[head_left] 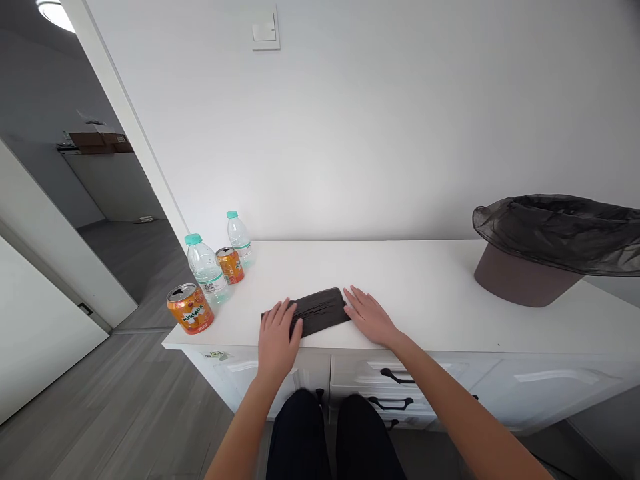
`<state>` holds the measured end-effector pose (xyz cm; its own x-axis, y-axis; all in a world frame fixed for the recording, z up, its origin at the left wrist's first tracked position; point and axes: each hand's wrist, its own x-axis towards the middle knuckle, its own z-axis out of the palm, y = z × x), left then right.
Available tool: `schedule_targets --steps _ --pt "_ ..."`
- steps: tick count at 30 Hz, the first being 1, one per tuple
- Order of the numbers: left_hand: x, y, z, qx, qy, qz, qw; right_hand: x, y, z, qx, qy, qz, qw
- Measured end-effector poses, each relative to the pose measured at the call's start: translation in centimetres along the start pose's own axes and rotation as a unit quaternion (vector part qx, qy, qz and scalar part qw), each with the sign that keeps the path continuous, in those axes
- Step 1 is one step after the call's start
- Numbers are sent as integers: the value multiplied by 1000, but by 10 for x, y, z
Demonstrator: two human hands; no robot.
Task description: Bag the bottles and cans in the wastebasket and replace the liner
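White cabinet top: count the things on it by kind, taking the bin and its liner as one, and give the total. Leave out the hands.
Orange cans: 2
Clear bottles: 2
Folded dark plastic: 1
Lined bin: 1
Total: 6

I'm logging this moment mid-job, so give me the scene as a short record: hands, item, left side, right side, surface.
left hand: open, on the left end of the black plastic
right hand: open, fingertips at its right end
item: flat, creased
left side: two orange cans, two clear bottles with teal caps
right side: brown bin, black liner over its rim
surface: white cabinet top
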<state>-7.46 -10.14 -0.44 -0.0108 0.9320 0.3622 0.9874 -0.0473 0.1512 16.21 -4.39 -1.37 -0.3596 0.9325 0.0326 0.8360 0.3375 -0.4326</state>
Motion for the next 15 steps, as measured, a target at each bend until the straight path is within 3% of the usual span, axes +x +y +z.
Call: schedule_targets --steps 4,7,10,13,15 --pt "0 10 -1 -41 -77 76 993 -42 40 -4 -11 83 -20 996" --pt "10 10 15 -33 -149 87 984 -78 104 -10 -54 136 20 989" --pt "24 19 33 -29 -162 101 981 -111 179 -25 -99 184 73 975" --pt "42 47 44 -22 -157 103 982 -130 236 -39 -128 208 61 968" --pt "59 76 49 -22 -166 103 980 -133 255 -43 -138 225 39 964"
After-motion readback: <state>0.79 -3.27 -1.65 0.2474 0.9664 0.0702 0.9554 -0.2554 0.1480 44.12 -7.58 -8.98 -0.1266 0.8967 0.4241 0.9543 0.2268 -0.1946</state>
